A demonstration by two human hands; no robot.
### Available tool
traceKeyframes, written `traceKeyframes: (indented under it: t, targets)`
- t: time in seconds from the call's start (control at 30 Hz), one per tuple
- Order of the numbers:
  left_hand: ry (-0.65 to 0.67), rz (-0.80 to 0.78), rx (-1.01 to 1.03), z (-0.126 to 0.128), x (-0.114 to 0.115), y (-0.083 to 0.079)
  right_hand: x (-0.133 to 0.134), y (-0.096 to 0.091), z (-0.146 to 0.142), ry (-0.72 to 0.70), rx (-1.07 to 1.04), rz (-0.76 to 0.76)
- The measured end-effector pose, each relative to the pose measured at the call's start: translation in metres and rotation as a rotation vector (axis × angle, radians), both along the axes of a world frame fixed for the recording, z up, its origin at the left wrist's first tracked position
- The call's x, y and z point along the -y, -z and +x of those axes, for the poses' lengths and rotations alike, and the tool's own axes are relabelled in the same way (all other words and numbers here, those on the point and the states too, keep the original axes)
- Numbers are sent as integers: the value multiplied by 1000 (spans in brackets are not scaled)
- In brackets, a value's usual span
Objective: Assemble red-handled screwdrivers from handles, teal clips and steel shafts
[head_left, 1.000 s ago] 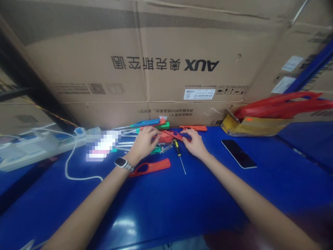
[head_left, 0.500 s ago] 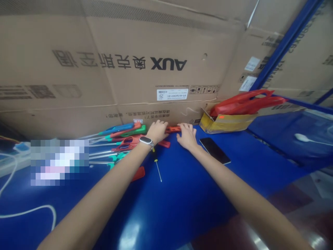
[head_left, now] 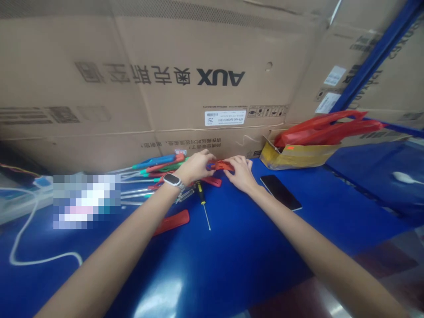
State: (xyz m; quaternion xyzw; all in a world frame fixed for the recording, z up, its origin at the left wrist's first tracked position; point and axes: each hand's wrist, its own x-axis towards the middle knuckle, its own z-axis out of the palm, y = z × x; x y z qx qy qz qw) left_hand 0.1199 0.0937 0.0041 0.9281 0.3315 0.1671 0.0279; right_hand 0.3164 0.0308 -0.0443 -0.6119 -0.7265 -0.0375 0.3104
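My left hand [head_left: 195, 167] and my right hand [head_left: 239, 172] both pinch a small orange-red plastic handle piece [head_left: 221, 165], lifted just above the blue table near the cardboard box wall. A watch sits on my left wrist. Below my hands lies a black-and-yellow screwdriver [head_left: 202, 201]. Another red handle piece [head_left: 212, 181] rests under my left hand, and a third red piece [head_left: 172, 222] lies nearer to me. A row of long tools with blue, red and green handles [head_left: 155, 168] lies to the left.
A large AUX cardboard box [head_left: 198, 79] walls off the back. A black phone [head_left: 281, 192] lies right of my hands. An open yellow carton with red plastic parts [head_left: 298, 152] stands at back right. A white cable [head_left: 29, 251] loops at left.
My hands reached to the back of the table, took the orange-red piece that lay by the box, and now hold it raised between them. The view shifted right, then slightly back.
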Motion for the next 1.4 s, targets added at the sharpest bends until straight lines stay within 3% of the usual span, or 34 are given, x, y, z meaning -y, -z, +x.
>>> traceKeyframes:
  t: [0.07, 0.23, 0.37, 0.47, 0.57, 0.67, 0.8, 0.9, 0.97, 1.07, 1.17, 1.4]
  targets:
    - [64, -53, 122, -30, 16, -8, 11, -6, -16, -123, -12, 36]
    - [36, -123, 195, -118, 68, -9, 46, -16, -79, -384, -42, 46]
    - [-120, -224, 289, -175, 95, 3, 72, -14, -123, -424, -89, 53]
    - [-225, -235, 368, -200, 100, 13, 84, -10, -138, -560, 16, -48]
    - [-260, -275, 368, -208, 100, 19, 84, -8, -142, -683, 163, -158]
    - [-281, -300, 371, -210, 100, 21, 80, -9, -142, -726, 251, -169]
    - [-310, -268, 391, -219, 99, 22, 78, -11, -139, -789, 351, -54]
    - [-310, -289, 367, -228, 98, 22, 79, -16, -128, -802, 253, 64]
    - [-301, -336, 351, -229, 100, 23, 76, -23, -117, -762, 135, 133]
    - [-236, -434, 326, -218, 106, 23, 63, -31, -105, -590, 40, 200]
    - [-145, -449, 250, -200, 114, 26, 37, -32, -110, -517, 145, 174]
    - [-163, -371, 111, -183, 120, 38, -18, -16, -148, -477, 380, 54]
